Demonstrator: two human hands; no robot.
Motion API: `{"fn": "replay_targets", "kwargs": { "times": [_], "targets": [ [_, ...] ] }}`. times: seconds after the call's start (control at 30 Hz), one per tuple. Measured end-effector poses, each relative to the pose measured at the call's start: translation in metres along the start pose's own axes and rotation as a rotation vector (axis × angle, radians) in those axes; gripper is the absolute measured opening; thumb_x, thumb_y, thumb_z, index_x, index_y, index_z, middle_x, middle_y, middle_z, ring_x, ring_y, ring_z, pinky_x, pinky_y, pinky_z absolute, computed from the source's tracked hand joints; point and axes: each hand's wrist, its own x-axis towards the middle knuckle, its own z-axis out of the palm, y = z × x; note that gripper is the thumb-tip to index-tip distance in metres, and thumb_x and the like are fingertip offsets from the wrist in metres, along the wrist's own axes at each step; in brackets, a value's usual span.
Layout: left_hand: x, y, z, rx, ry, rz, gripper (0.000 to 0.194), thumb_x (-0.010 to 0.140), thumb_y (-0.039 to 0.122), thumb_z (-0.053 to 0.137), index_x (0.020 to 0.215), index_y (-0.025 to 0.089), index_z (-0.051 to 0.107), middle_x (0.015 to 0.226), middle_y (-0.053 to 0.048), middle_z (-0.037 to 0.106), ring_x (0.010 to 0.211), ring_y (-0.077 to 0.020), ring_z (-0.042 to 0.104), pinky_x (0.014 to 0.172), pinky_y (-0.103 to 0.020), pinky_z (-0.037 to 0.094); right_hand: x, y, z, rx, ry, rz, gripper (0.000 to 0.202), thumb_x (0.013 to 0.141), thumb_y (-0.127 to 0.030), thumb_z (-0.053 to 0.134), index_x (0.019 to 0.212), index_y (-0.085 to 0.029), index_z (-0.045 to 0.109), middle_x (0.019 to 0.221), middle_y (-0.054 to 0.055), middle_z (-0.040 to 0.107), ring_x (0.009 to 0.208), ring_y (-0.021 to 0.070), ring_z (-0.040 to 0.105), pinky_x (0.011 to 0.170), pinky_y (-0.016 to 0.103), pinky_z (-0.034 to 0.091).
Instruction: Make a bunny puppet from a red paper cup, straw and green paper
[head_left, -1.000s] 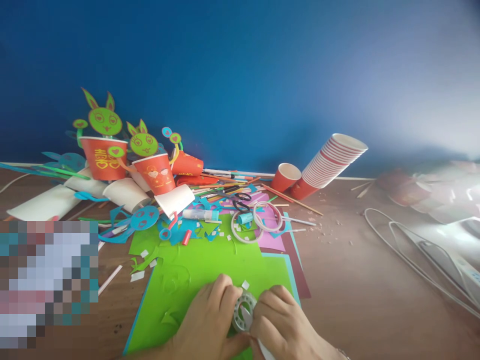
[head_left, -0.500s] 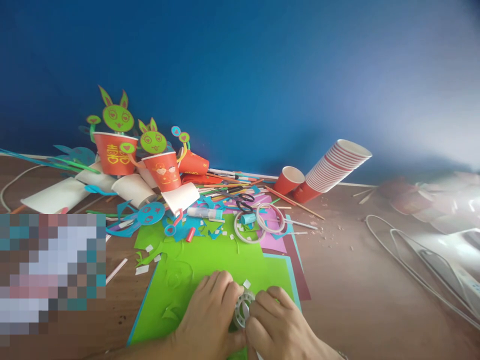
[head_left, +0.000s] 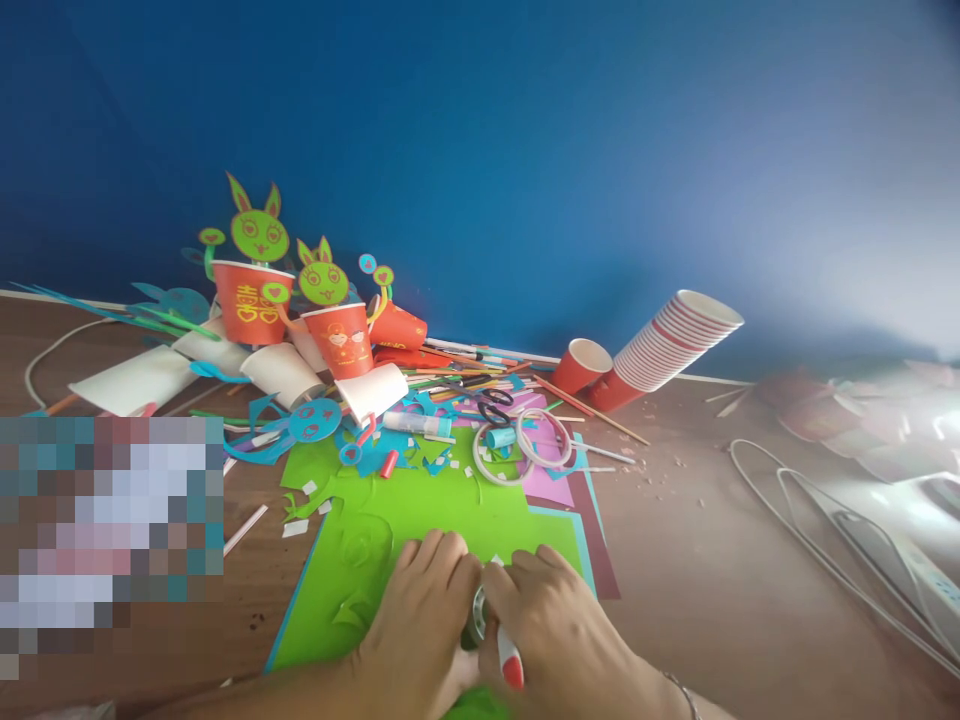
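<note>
My left hand [head_left: 431, 605] is closed around the left side of a small roll of tape [head_left: 478, 615], whose pale core with holes is mostly hidden. My right hand [head_left: 551, 625] presses in from the right, its fingers curled against the roll. A white slender piece with a red end [head_left: 511, 668] sticks out below the right fingers; its kind is not clear. Both hands are over green paper sheets [head_left: 450, 510].
Behind lie two white rings [head_left: 504, 478], scissors [head_left: 495, 405], a glue stick [head_left: 416, 424] and paper scraps. Red cups with green rabbit faces [head_left: 259, 300] stand back left. A leaning cup stack [head_left: 667, 345] stands back right, with a white cable [head_left: 810, 540] farther right.
My right hand has turned over the roll, covering more of it, and the red end now shows below the fingers. The view has shifted slightly, moving the cups rightward.
</note>
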Motion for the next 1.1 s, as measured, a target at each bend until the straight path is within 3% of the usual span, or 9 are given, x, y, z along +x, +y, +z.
{"fn": "replay_targets", "kwargs": {
  "times": [0.1,0.27,0.43,0.53,0.67,0.87,1.1],
  "targets": [
    [0.0,-0.001,0.001,-0.026,0.015,0.006,0.022,0.076,0.038,0.063,0.086,0.02,0.054,0.086,-0.002,0.051,0.081,-0.0213,0.044,0.072,-0.036,0.029,0.01,0.0,-0.008,0.014,-0.154,0.118,0.009,0.059,-0.012,0.045,0.06,-0.021,0.042,0.05,-0.001,0.049,0.044,0.0133,0.037,0.051,0.029,0.021],
    [0.0,-0.002,0.004,-0.023,0.046,0.002,0.047,0.064,0.058,0.071,0.088,0.019,0.056,0.088,-0.001,0.053,0.083,-0.0223,0.045,0.075,-0.036,0.031,0.024,0.002,-0.018,0.185,-0.335,0.353,0.023,0.059,-0.012,0.047,0.055,-0.021,0.026,0.043,-0.006,0.027,0.043,0.0109,0.017,0.046,0.028,0.011],
    [0.001,-0.002,0.005,0.001,0.047,0.005,0.056,0.056,0.061,0.075,0.089,0.02,0.057,0.09,0.0,0.054,0.084,-0.0223,0.047,0.076,-0.036,0.031,0.018,0.007,-0.018,0.389,-0.371,0.393,0.023,0.065,-0.007,0.044,0.057,-0.022,0.028,0.048,-0.006,0.036,0.047,0.0108,0.03,0.046,0.023,0.02],
    [0.001,-0.001,0.004,0.0,0.045,-0.001,0.052,0.062,0.064,0.069,0.087,0.019,0.057,0.088,-0.001,0.053,0.083,-0.0222,0.047,0.075,-0.036,0.031,0.006,0.011,-0.015,0.465,-0.295,0.295,0.02,0.068,-0.006,0.044,0.06,-0.022,0.033,0.055,-0.005,0.047,0.053,0.0118,0.042,0.052,0.022,0.031],
    [0.002,-0.001,0.005,-0.011,0.039,0.022,0.044,0.073,0.062,0.059,0.085,0.019,0.056,0.087,-0.002,0.053,0.082,-0.0221,0.047,0.073,-0.036,0.031,-0.01,0.014,-0.01,0.445,-0.099,0.09,0.017,0.071,-0.005,0.044,0.067,-0.021,0.041,0.064,-0.002,0.054,0.061,0.0134,0.05,0.06,0.024,0.037],
    [0.002,-0.001,0.005,-0.008,0.048,0.027,0.036,0.077,0.055,0.057,0.089,0.021,0.055,0.088,-0.002,0.053,0.083,-0.0221,0.047,0.071,-0.035,0.029,-0.02,0.016,0.005,0.254,0.159,-0.182,0.015,0.073,-0.006,0.043,0.07,-0.021,0.043,0.061,-0.001,0.05,0.058,0.0146,0.046,0.058,0.027,0.032],
    [0.001,-0.001,0.005,-0.012,0.036,0.023,0.033,0.075,0.048,0.064,0.091,0.021,0.055,0.09,-0.001,0.053,0.085,-0.0219,0.047,0.072,-0.035,0.029,-0.019,0.011,0.012,0.056,0.257,-0.238,0.019,0.069,-0.003,0.044,0.064,-0.02,0.038,0.054,-0.003,0.044,0.052,0.0137,0.037,0.055,0.029,0.022]
  ]
}}
